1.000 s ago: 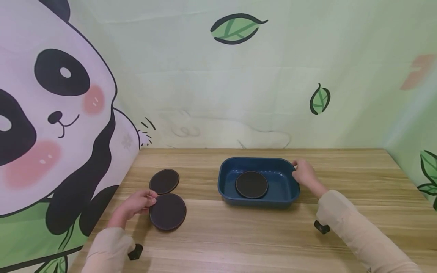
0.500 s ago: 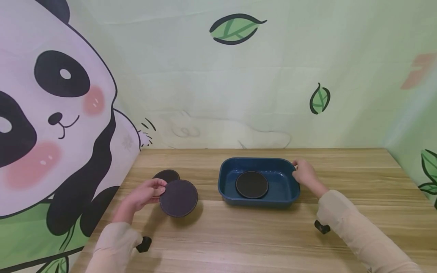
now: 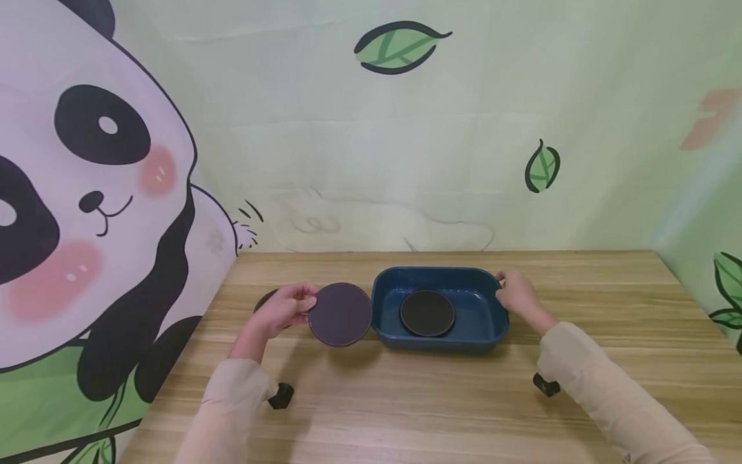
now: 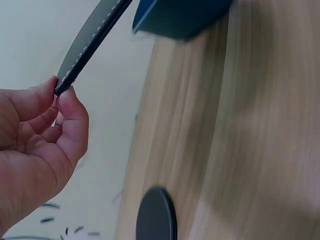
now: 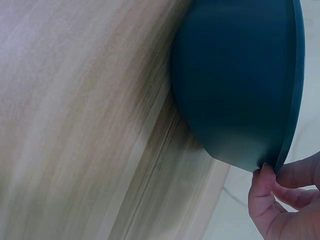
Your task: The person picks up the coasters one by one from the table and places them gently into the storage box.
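My left hand (image 3: 284, 310) pinches the edge of a round dark coaster (image 3: 340, 314) between thumb and fingers. The coaster is raised above the table, its right edge overlapping the left end of a blue rectangular tray (image 3: 382, 336) in the head view. White stitching along its rim shows in the left wrist view. My right hand (image 3: 518, 295) pinches the tray's right rim, thumb on one side and fingertips on the other in the right wrist view. Inside the tray lies another dark coaster (image 3: 428, 314), flat on the bottom.
A further dark coaster (image 4: 156, 215) lies on the wood table (image 3: 440, 406), mostly hidden behind my left hand in the head view. A cloth backdrop (image 3: 290, 129) with a panda and leaves stands behind the table's far edge.
My left hand has lifted the coaster off the table and carried it right, up to the tray's left end. My right hand and the tray have stayed in place.
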Motion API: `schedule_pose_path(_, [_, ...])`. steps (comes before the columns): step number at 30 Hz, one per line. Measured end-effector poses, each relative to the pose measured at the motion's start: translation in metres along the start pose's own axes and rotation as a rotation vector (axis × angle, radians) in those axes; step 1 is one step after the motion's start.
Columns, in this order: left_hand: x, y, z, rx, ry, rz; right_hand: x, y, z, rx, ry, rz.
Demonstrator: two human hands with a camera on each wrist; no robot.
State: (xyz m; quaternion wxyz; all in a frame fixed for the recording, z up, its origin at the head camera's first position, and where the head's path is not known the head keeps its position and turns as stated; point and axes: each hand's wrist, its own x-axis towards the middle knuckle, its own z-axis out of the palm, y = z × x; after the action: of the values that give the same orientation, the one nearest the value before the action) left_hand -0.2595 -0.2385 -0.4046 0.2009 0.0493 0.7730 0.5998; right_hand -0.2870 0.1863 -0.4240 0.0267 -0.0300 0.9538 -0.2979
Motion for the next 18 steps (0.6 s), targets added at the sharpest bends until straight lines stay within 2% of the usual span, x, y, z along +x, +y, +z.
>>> schedule_pose_path(9, [0.028,0.015,0.040,0.019,0.006,0.011,0.003,0.002,0.001,0.018,-0.011,0.014])
schedule_pose_path(18, [0.048,0.025,0.076,0.010,0.028,-0.008,0.004,0.004,0.002,0.041,-0.010,0.034])
